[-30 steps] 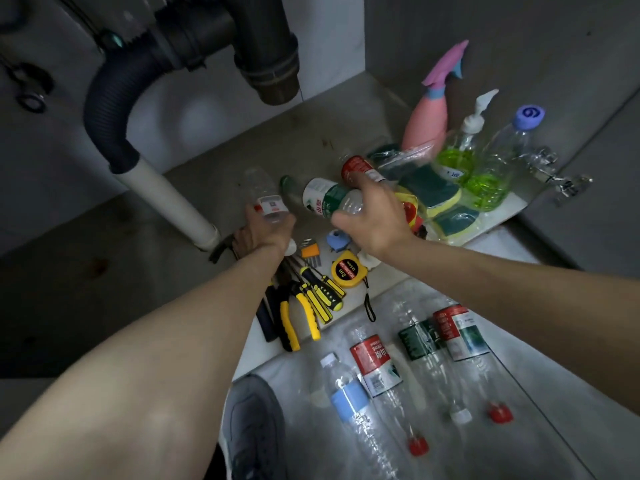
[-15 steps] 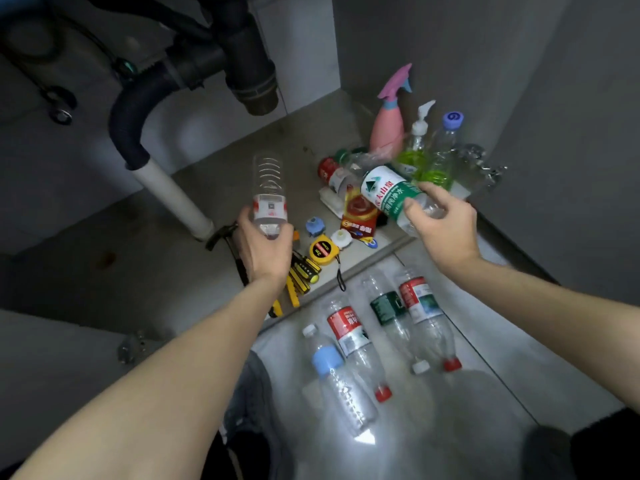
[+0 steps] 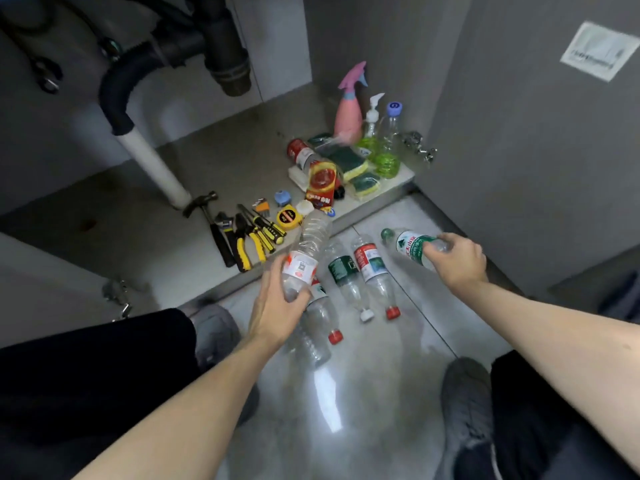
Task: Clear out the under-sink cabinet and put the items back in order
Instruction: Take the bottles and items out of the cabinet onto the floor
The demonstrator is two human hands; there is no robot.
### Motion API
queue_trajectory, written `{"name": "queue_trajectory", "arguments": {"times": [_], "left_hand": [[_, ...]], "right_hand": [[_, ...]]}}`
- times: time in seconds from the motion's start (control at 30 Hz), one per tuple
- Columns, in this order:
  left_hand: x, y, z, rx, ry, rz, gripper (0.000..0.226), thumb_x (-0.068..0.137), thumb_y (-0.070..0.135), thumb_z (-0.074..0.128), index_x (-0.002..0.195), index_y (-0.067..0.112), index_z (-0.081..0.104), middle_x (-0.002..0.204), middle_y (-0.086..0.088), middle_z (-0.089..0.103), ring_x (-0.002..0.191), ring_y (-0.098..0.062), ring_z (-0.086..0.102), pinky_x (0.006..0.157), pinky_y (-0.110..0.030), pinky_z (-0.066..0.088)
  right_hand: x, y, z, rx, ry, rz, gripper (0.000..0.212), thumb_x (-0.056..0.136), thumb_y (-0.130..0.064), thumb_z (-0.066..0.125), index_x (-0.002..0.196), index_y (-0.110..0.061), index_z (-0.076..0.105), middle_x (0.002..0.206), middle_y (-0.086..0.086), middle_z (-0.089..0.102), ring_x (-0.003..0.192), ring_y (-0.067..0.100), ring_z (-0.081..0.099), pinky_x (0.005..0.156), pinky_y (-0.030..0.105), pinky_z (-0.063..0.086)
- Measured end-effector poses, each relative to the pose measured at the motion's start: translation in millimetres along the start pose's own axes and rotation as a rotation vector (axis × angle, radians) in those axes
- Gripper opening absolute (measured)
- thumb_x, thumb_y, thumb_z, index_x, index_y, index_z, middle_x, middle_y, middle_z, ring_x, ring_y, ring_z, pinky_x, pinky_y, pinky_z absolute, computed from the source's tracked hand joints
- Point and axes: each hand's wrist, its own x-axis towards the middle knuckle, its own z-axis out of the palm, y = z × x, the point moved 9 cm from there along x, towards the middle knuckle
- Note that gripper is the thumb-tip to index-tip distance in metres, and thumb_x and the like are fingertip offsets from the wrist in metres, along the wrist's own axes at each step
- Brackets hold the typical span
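Bottles: empty, light, thin-walled, crushable | left hand (image 3: 277, 306) grips clear bottle (image 3: 304, 258) mid-body | right hand (image 3: 457, 259) grips green-label bottle (image 3: 410, 245) base

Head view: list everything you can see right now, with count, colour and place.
Bottles on floor: at least three, clear, lying on the tiles by the cabinet.
Held bottles: two, clear; white-red label, green-white label.
Spray bottle: one, pink, cabinet back right.
Soap bottles: two, clear with green liquid, beside it.
Sponges: several, green-yellow, cabinet right.
Red packet: one, beside the sponges.
Tape measure: one, yellow, cabinet front.
Hand tools: hammer, pliers, screwdrivers, black-yellow, cabinet front.
Drain pipe: one, black and white, left.
Left hand: holds the white-red bottle.
Right hand: holds the green-white bottle.
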Motion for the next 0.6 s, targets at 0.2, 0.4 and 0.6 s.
{"name": "queue_trajectory", "arguments": {"times": [0.2,0.4,0.6], "left_hand": [[-37.0,-30.6,7.6,-0.088,0.062,-0.196,0.066,0.086,0.044,0.064,0.143,0.043,0.031,0.137,0.007,0.052,0.110,-0.013,0.057,0.089,-0.038,0.051],[-70.8,-60.2,15.5,-0.104,0.148,-0.344,0.061,0.087,0.038,0.064,0.140,0.041,0.033,0.132,0.003,0.052,0.093,-0.005,0.053,0.080,-0.028,0.042],[-87.4,-84.8,17.5,-0.049,0.281,-0.539,0.082,0.086,0.039,0.063,0.153,0.034,0.016,0.153,-0.004,0.036,0.112,-0.028,0.055,0.088,-0.030,0.034]], "right_hand": [[-3.3,18.0,32.6,-0.078,-0.088,0.011,0.062,0.082,-0.041,0.070,0.137,-0.014,0.060,0.130,0.018,0.065,0.120,0.038,0.059,0.097,0.039,0.047],[-10.5,34.5,80.3,-0.207,-0.272,0.067,0.065,0.081,-0.036,0.074,0.134,-0.007,0.049,0.130,0.019,0.060,0.118,0.038,0.059,0.094,0.038,0.047],[-20.8,53.0,113.7,-0.319,-0.403,0.113,0.061,0.079,-0.034,0.076,0.127,-0.008,0.048,0.121,0.015,0.060,0.110,0.034,0.061,0.088,0.035,0.049]]}}
